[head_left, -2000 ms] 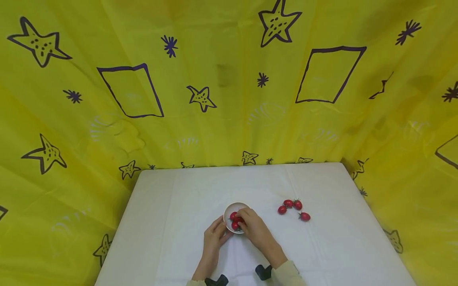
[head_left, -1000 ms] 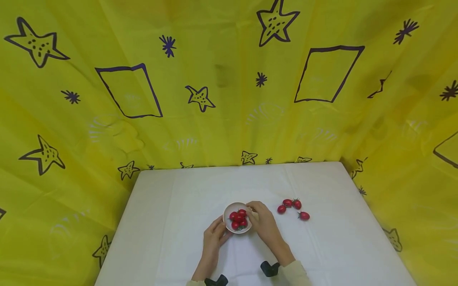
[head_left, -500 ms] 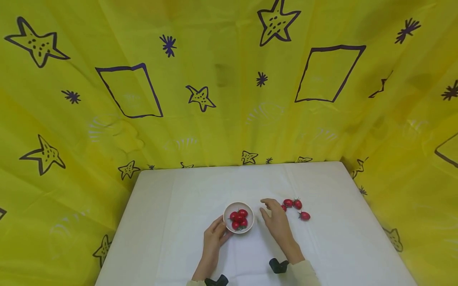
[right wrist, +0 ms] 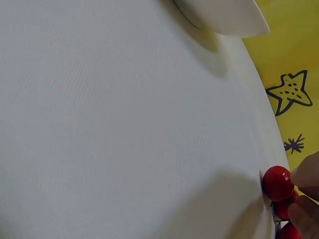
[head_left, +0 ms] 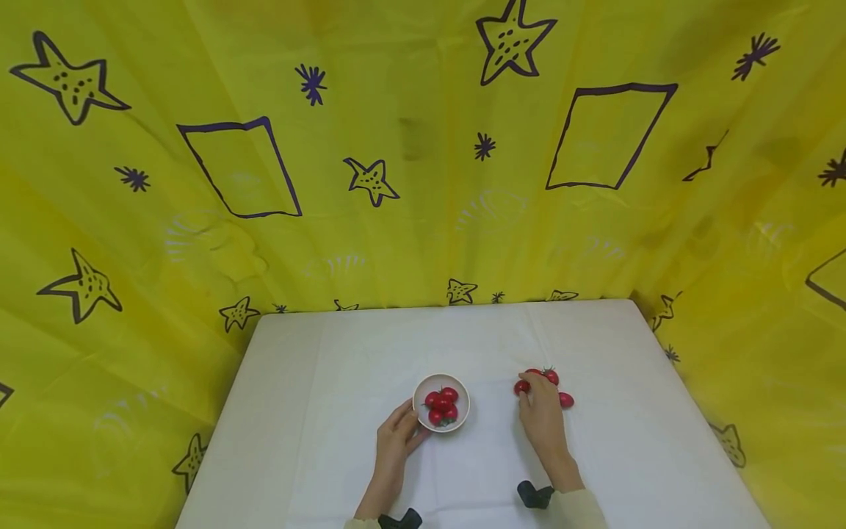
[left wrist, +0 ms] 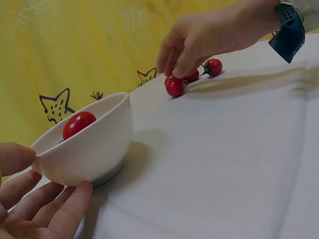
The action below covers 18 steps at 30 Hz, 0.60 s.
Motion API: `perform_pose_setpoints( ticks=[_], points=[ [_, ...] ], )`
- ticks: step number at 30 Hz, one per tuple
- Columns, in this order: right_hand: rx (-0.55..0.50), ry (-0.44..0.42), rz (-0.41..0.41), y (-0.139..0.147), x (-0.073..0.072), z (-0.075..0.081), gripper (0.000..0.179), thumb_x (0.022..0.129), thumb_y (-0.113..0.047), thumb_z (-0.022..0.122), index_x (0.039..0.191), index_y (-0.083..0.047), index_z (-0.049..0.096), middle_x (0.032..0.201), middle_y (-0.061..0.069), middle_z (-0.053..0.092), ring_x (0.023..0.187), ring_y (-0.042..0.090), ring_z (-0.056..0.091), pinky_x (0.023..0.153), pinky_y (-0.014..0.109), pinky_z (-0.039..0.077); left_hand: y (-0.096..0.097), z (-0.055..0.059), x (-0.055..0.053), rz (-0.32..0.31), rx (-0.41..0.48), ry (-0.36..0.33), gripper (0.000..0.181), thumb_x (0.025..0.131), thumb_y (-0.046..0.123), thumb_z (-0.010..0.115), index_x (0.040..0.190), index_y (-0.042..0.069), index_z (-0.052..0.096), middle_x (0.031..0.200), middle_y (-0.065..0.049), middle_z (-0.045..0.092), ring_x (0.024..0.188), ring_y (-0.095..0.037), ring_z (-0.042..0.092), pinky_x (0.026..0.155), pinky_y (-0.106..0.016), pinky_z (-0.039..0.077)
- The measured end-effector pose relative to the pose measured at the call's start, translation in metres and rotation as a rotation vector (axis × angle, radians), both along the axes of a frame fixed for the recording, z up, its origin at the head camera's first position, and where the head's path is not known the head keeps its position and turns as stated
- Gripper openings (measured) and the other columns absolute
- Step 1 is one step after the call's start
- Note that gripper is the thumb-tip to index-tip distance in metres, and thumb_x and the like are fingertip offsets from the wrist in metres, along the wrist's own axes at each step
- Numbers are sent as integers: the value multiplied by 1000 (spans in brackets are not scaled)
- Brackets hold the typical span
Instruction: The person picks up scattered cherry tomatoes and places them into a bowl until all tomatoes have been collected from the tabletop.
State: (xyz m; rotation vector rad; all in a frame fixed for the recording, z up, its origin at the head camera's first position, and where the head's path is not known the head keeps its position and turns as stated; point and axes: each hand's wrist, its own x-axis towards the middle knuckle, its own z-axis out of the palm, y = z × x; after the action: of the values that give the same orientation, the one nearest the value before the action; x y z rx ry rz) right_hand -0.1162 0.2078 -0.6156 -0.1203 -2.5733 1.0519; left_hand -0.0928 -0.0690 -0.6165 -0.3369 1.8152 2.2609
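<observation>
A small white bowl with several red cherry tomatoes in it stands on the white-covered table. My left hand holds it from the left, thumb at the rim and fingers against the lower side, as the left wrist view shows. To the right, my right hand reaches down over loose cherry tomatoes, its fingertips right at the nearest cherry tomato. That tomato rests on the cloth, mostly uncovered by the fingers. The hand partly hides the others, including a cherry tomato beside it.
A white cloth covers the table. Yellow curtains with drawn stars and frames hang behind and on both sides. Dark wrist-worn devices sit on both forearms.
My right hand has left the bowl and moved right to the loose cherry tomatoes. One more tomato shows in the bowl as the hand withdraws. My left hand stays at the bowl.
</observation>
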Motion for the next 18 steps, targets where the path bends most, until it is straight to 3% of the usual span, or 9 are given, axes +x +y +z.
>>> perform_pose_setpoints(
  ticks=[8, 18],
  points=[
    [31, -10, 18, 7, 3, -7, 35, 87, 13, 67, 122, 10, 65, 122, 31, 67, 120, 50, 59, 109, 66, 51, 0, -1, -1, -3, -8, 5, 55, 108, 24, 57, 154, -4, 44, 160, -30, 44, 143, -43, 52, 105, -39, 61],
    [16, -102, 11, 4, 5, -7, 38, 89, 6, 74, 126, 6, 67, 125, 29, 65, 121, 47, 59, 109, 63, 55, 1, 2, 1, 1, -7, -4, 55, 108, 23, 56, 155, -4, 43, 160, -29, 44, 143, -43, 52, 106, -43, 61]
  ],
)
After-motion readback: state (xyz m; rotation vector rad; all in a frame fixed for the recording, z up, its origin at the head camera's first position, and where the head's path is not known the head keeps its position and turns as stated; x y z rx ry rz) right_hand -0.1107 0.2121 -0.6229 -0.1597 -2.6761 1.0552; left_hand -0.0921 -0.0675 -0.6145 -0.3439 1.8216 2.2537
